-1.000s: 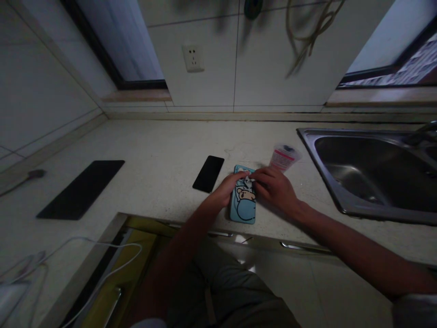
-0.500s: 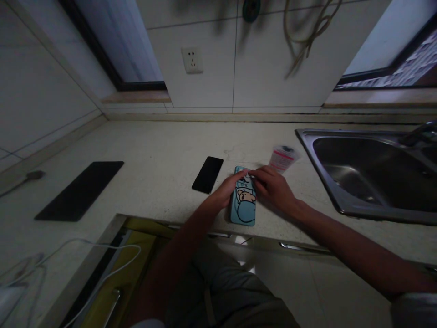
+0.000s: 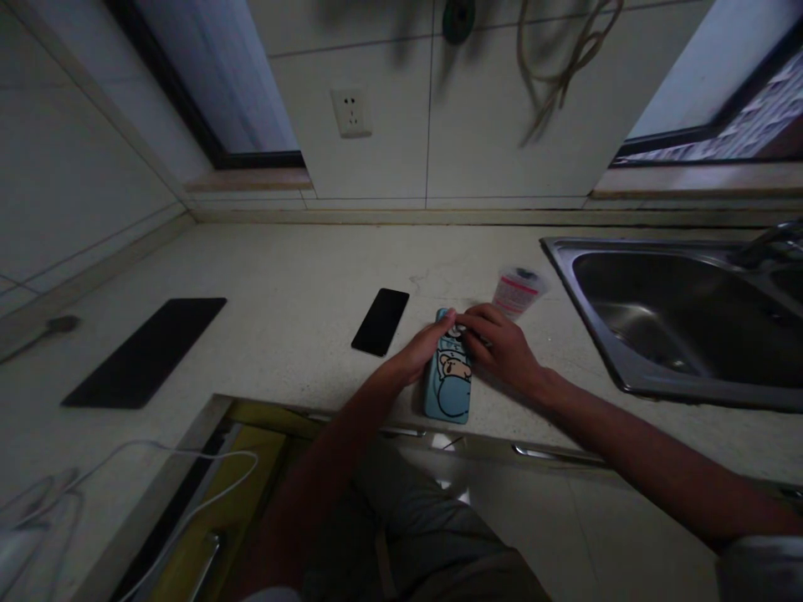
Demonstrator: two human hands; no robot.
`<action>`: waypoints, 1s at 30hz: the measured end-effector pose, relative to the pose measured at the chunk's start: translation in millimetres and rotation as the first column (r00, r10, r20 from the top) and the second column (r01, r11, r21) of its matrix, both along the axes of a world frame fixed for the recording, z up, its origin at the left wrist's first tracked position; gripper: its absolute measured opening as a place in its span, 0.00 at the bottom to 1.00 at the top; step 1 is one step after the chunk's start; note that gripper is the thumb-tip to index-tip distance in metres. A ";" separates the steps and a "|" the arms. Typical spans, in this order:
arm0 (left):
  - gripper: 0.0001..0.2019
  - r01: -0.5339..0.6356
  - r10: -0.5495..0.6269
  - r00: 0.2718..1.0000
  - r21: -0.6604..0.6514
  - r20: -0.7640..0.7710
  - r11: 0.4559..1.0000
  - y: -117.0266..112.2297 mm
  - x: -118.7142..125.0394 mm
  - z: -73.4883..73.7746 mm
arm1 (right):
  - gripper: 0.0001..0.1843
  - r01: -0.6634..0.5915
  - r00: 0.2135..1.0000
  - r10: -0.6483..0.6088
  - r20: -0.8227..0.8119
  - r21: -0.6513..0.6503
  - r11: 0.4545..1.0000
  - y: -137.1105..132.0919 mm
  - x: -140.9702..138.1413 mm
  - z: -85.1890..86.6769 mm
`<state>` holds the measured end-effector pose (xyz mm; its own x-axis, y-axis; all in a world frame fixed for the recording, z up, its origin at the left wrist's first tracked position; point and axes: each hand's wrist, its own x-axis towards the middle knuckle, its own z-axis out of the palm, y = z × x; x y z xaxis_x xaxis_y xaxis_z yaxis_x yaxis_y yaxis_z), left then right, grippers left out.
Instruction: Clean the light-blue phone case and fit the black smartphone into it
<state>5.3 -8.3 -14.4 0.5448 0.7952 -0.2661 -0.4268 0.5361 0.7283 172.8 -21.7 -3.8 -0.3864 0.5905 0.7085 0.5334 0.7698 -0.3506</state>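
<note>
A light-blue phone case [image 3: 452, 393] with a cartoon bear lies upright in the view near the counter's front edge, its back facing up. I cannot tell whether a phone is inside. My left hand [image 3: 419, 353] is closed on its left side, thumb at the top. Fingers of my right hand [image 3: 502, 344] are bent and pinched together at its upper right corner, over the camera area; anything between them is hidden. Left of the case, a black phone [image 3: 381, 322] lies flat. Just beyond my right hand is a clear plastic cup [image 3: 518, 289] with pink print.
A steel sink [image 3: 618, 368] is set into the counter [image 3: 301, 276] at the right. A black flat sheet [image 3: 147, 351] lies at the left, near a white cable [image 3: 188, 450]. A wall socket [image 3: 351, 113] and a hanging hose [image 3: 561, 79] are on the tiled wall.
The phone case has shifted slightly toward the counter's front edge. My left thumb has straightened a little at its top, and my right fingers have changed their bend slightly.
</note>
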 end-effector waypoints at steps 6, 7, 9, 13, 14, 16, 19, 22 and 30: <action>0.25 0.011 -0.010 0.999 -0.018 0.035 1.000 -1.1 0.3 1.0 | 0.20 -0.017 0.999 0.019 -0.040 0.062 0.998 -6.1 -4.3 2.5; 0.27 0.023 -0.022 0.999 -0.028 0.039 0.999 -1.2 0.2 1.1 | 0.20 -0.021 0.999 0.025 -0.048 0.071 0.997 -7.3 -5.6 2.4; 0.29 0.049 -0.047 0.998 -0.045 0.045 0.998 -1.3 -0.2 1.5 | 0.21 -0.035 0.998 0.040 -0.058 0.083 0.996 -9.3 -8.0 2.2; 0.32 0.057 -0.055 0.998 -0.062 0.034 0.996 -2.0 -0.8 2.7 | 0.24 -0.079 0.995 0.084 -0.050 0.092 0.993 -10.2 -7.6 1.1; 0.32 0.061 -0.059 0.998 -0.063 0.026 0.996 -2.3 -0.7 2.9 | 0.24 -0.087 0.995 0.091 -0.033 0.098 0.991 -9.7 -6.4 0.6; 0.34 0.050 -0.049 0.999 -0.050 0.021 0.997 -3.0 -0.1 3.4 | 0.24 -0.080 0.997 0.079 0.008 0.101 0.992 -8.4 -3.9 -0.5; 0.32 0.010 -0.008 0.999 -0.027 0.042 1.000 -4.1 1.7 4.8 | 0.22 -0.018 0.999 0.014 0.043 0.087 0.996 -5.7 -1.6 -2.0; 0.29 -0.007 0.009 0.999 -0.033 0.052 0.999 -4.4 3.4 6.3 | 0.20 0.037 0.999 -0.039 0.016 0.077 0.996 -2.9 -1.5 -1.9; 0.29 0.026 -0.022 0.998 -0.090 0.052 0.996 -3.3 3.1 9.9 | 0.16 0.075 0.995 -0.080 0.060 0.084 0.994 -1.6 -0.1 1.2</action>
